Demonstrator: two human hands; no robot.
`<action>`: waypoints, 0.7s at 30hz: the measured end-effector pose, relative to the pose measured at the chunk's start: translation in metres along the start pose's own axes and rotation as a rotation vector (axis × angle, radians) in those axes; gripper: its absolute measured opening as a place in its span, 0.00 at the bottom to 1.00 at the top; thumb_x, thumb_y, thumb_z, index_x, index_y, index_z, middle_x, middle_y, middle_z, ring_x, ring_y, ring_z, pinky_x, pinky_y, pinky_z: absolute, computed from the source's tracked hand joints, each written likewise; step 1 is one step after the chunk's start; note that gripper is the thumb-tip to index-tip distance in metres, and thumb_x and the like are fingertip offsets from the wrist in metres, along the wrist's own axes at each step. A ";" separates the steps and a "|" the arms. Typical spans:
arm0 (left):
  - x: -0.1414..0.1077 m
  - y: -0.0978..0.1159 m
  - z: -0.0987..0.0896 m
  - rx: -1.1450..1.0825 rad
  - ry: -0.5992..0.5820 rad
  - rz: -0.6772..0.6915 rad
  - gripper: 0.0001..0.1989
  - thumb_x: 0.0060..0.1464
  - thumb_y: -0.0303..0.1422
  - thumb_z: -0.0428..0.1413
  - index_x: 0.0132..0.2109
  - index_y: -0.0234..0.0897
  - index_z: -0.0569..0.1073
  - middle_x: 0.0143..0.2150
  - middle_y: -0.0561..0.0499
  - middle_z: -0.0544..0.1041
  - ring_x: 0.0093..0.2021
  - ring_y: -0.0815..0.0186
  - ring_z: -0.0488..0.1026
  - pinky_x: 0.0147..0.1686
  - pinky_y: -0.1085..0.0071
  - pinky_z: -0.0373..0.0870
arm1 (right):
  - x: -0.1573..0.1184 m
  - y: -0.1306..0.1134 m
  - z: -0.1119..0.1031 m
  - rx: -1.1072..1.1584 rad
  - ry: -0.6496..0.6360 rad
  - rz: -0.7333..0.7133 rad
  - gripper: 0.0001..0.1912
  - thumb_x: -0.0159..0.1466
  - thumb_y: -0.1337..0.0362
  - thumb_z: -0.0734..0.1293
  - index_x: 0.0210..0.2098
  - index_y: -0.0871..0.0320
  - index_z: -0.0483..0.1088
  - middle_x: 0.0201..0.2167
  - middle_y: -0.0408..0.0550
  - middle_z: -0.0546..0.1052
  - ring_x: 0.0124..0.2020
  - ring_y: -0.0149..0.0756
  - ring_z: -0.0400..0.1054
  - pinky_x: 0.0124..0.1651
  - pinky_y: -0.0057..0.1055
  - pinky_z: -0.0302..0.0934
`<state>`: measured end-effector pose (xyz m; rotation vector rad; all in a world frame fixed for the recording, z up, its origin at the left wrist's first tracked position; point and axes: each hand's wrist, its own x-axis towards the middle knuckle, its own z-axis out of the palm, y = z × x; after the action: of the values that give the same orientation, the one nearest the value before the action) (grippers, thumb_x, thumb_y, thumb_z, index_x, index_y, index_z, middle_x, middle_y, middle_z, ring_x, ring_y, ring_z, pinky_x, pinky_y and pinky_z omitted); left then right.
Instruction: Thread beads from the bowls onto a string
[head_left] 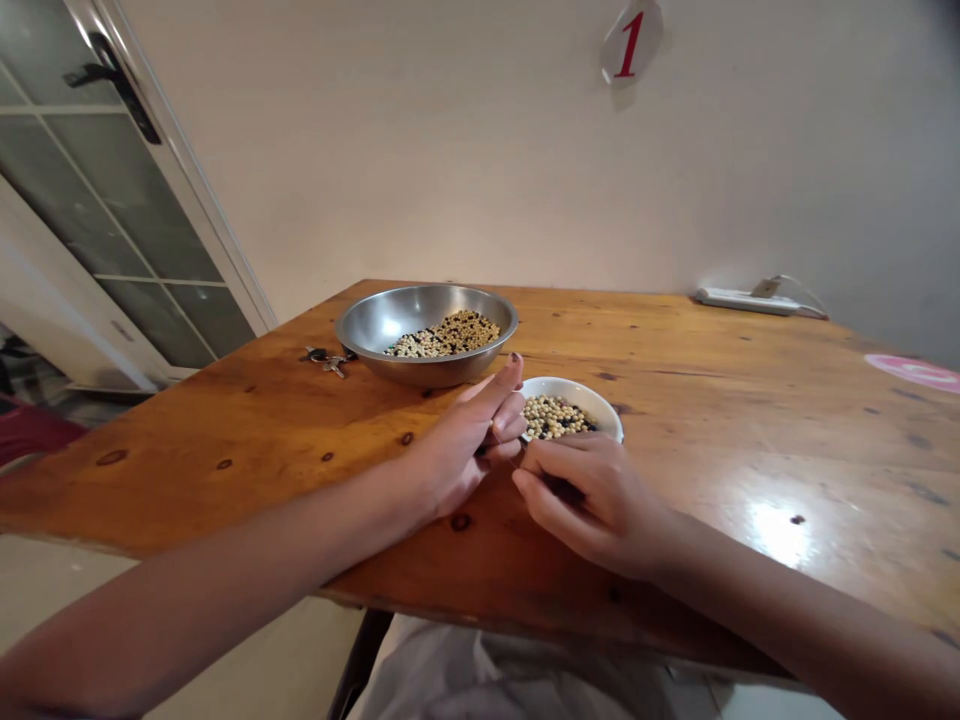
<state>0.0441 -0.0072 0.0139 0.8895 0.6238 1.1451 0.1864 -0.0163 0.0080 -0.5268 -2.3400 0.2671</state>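
Observation:
A white bowl of pale and dark beads stands on the wooden table, partly hidden behind my hands. At its left edge is my left hand, its thumb raised and its other fingers curled around small things, perhaps beads, too small to make out. My right hand is just in front of the bowl, thumb and index finger pinched close to the left fingertips. Something thin seems to run between the two hands. Behind my left hand sits a wide steel bowl with many pale and dark beads.
Keys lie left of the steel bowl on the table. A white power strip with a plug and cable rests at the back right. A round pink sticker is at the right edge. A door stands at the left.

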 end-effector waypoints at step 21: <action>-0.003 -0.006 -0.002 -0.052 -0.047 -0.034 0.26 0.48 0.55 0.54 0.39 0.34 0.68 0.19 0.62 0.52 0.17 0.78 0.45 0.15 0.84 0.49 | -0.001 0.001 0.002 0.014 0.045 -0.009 0.14 0.59 0.71 0.58 0.19 0.56 0.54 0.14 0.37 0.58 0.16 0.24 0.51 0.22 0.25 0.46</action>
<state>0.0440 -0.0103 0.0078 0.8562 0.5660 1.1023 0.1855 -0.0158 0.0055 -0.5098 -2.2949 0.2643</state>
